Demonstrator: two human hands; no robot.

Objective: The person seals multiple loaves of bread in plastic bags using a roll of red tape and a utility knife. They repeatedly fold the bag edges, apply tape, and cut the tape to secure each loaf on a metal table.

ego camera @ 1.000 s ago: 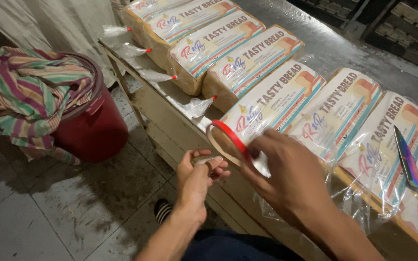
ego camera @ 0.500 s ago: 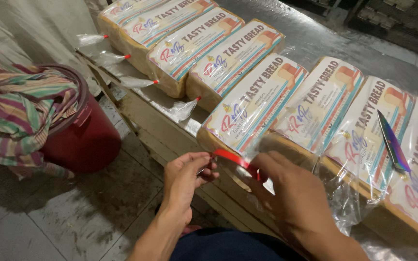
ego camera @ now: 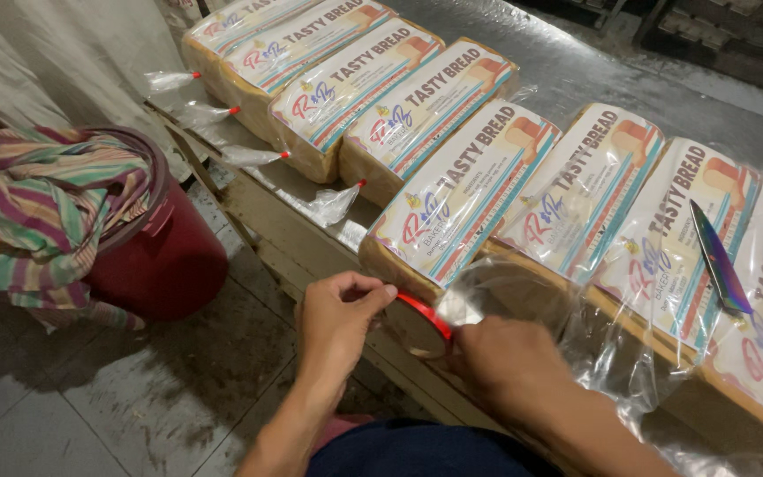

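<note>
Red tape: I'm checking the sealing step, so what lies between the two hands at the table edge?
In the head view, a short stretch of red tape spans between the left hand and right hand.

Red tape (ego camera: 424,315), red bucket (ego camera: 165,265), multicoloured striped cloth (ego camera: 50,199)

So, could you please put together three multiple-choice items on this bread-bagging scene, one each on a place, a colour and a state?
1. Where does the knife lie?
A. on a bagged loaf at the right
B. on the floor
C. in the red bucket

2. What colour is the tape stretched between the hands?
A. blue
B. red
C. white

3. How are the four loaves at the far left?
A. unwrapped
B. bag ends taped shut
C. sliced open

Answers: 1 A, the blade rests on the wrapper; 2 B, a red strip runs from the left hand to the right hand; 3 B, each twisted bag end carries a red tie.
</note>
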